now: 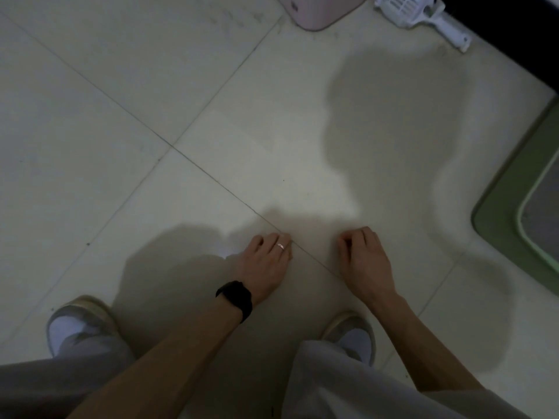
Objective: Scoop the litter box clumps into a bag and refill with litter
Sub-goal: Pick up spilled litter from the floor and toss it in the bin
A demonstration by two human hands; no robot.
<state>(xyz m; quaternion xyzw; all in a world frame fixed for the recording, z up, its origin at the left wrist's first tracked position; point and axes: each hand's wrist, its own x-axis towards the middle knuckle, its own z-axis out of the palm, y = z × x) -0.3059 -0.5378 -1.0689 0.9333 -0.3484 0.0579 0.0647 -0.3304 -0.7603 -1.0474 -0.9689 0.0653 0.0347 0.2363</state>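
A green litter box (511, 201) with a paler inner rim and grey litter shows at the right edge, mostly cut off. A white slotted litter scoop (423, 16) lies on the floor at the top right, handle pointing lower right. My left hand (266, 261), with a ring and a black wristband, hangs over the tile floor with fingers loosely curled and holds nothing. My right hand (363, 258) hangs beside it, also loosely curled and holding nothing. Both hands are far from the scoop and the box. No bag is in view.
A pink container (320, 10) stands at the top edge, left of the scoop. A dark strip (520, 34) runs along the upper right. My two feet in pale shoes (78, 325) stand on the cream tile floor (121, 116) below my hands.
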